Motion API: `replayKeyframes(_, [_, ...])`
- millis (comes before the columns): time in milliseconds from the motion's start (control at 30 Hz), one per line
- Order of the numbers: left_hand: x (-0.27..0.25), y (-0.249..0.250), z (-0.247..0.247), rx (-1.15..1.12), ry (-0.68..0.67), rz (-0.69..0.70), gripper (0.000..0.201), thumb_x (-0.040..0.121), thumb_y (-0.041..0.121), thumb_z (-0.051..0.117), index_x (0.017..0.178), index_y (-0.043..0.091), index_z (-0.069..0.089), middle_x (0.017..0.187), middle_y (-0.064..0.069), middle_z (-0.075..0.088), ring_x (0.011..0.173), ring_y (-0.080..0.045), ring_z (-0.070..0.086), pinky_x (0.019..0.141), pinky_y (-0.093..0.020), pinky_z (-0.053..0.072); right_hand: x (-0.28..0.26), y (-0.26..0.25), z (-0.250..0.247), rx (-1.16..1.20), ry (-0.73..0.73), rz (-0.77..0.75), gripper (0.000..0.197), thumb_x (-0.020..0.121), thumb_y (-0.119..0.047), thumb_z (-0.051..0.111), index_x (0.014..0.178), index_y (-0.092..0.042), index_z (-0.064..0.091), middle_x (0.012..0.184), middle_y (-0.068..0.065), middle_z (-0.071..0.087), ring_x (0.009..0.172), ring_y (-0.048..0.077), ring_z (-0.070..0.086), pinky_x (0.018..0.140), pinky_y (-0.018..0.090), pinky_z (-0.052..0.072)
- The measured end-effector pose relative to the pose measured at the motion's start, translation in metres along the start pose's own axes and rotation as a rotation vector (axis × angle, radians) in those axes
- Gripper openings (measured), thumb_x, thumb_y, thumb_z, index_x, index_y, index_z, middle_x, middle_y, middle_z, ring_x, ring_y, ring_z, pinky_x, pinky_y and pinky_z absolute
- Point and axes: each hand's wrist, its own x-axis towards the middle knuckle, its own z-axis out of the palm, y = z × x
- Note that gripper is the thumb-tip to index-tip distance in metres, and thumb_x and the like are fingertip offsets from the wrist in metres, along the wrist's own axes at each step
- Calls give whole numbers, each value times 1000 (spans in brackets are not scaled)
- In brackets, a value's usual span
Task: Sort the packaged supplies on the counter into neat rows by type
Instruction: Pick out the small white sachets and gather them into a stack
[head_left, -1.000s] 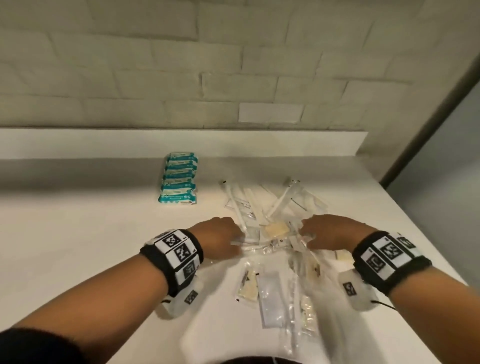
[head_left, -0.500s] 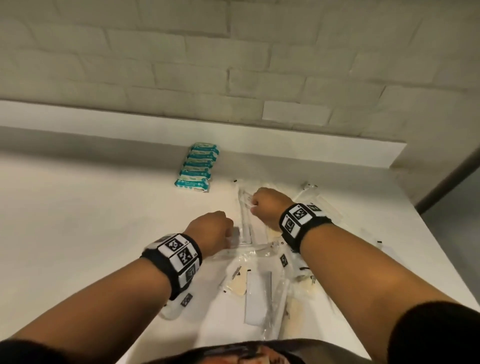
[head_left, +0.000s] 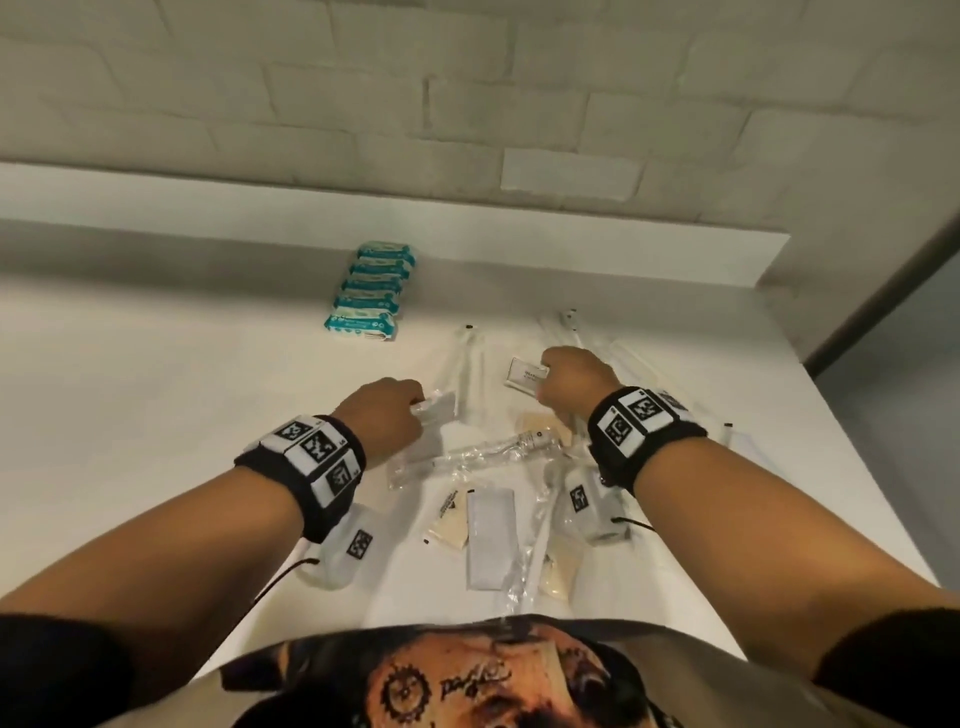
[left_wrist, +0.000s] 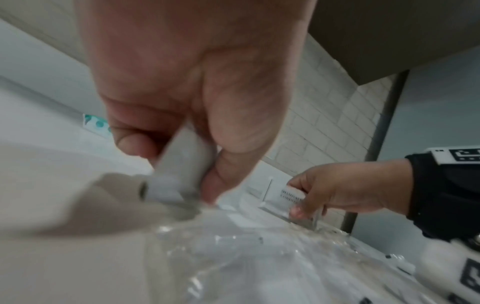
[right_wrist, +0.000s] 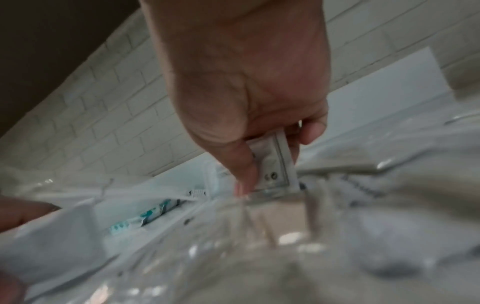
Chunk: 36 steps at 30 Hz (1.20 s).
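Note:
A pile of clear-wrapped supplies (head_left: 498, 457) lies mid-counter: long wrapped sticks, beige sachets, flat white packets. My left hand (head_left: 387, 415) (left_wrist: 182, 164) pinches a flat white packet (head_left: 439, 408) (left_wrist: 179, 170) at the pile's left edge. My right hand (head_left: 569, 376) (right_wrist: 259, 160) pinches a small printed white sachet (head_left: 525, 375) (right_wrist: 275, 168) (left_wrist: 292, 197) just above the pile's far side. A neat row of teal-and-white packs (head_left: 371, 296) lies at the back left.
The white counter (head_left: 156, 389) runs left with bare surface. A low white ledge (head_left: 519, 244) and brick wall close off the back. The counter's right edge (head_left: 857, 441) drops to a dark gap. Long wrapped sticks (head_left: 467, 364) lie between the hands.
My right hand drew back from the long sticks and lifted the printed sachet. My left hand took hold of a white packet. The head view shifted down.

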Motion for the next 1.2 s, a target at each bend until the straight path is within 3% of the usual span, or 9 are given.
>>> replayKeyframes(100, [-14,3,-3,-116,145,27,9,85,16,53,80,21,47,88,-4,57,75,-21,54,58,-28,37,-14,25,-21,281,84,-30,22,84,-25,68,102,-14,61,99,2,63,83,19,60,64,25,44])
replayKeyframes(233, [-40,25,-3,-169,-11,45,8,90,23,52,94,20,45,82,0,60,72,-18,57,58,-29,41,-41,68,-53,335,49,33,27,79,-13,73,101,-12,57,92,2,61,71,16,58,51,23,42])
replayKeyframes(367, [-61,57,14,200,-204,76,33,88,45,54,107,18,52,95,4,55,86,-17,54,69,-28,41,-69,109,-61,76,-110,153,23,81,-15,69,98,-12,54,96,7,63,70,18,57,53,24,42])
replayKeyframes(600, [-68,88,51,237,-101,27,59,77,56,63,119,18,44,103,2,57,90,-18,54,72,-29,43,-100,116,-27,-190,-287,-29,32,92,-29,57,115,-8,57,120,10,60,104,26,56,76,26,38])
replayKeyframes(700, [-68,100,58,173,-44,11,58,79,49,65,122,17,41,92,5,48,85,-18,52,70,-30,45,-103,122,-35,16,-162,-35,23,93,-25,55,110,-9,56,109,6,60,89,22,51,72,26,36])
replayKeyframes(833, [-71,107,62,193,-2,-66,60,85,53,54,130,15,39,108,-1,58,92,-20,55,75,-30,46,-106,168,-60,322,38,140,18,85,-15,61,100,-9,54,94,10,61,79,24,56,58,26,39])
replayKeyframes(933, [-73,112,64,222,-43,-108,76,78,68,55,132,15,40,119,-2,60,97,-21,57,75,-31,47,-118,203,-70,269,-125,265,31,78,-30,75,93,-10,55,76,6,61,61,19,54,50,23,38])
replayKeyframes(1100, [-65,132,66,160,-55,-42,74,73,54,71,128,14,41,99,3,53,86,-17,52,68,-27,42,-131,216,-45,-119,-280,286,54,69,-51,76,102,-10,64,98,7,67,84,23,62,67,27,46])
replayKeyframes(1200, [-54,138,66,115,-95,-52,82,69,50,76,131,11,38,115,-2,58,91,-18,53,71,-28,43,-128,207,-24,-49,-263,215,71,72,-49,76,126,-10,51,122,6,61,107,25,58,83,31,45])
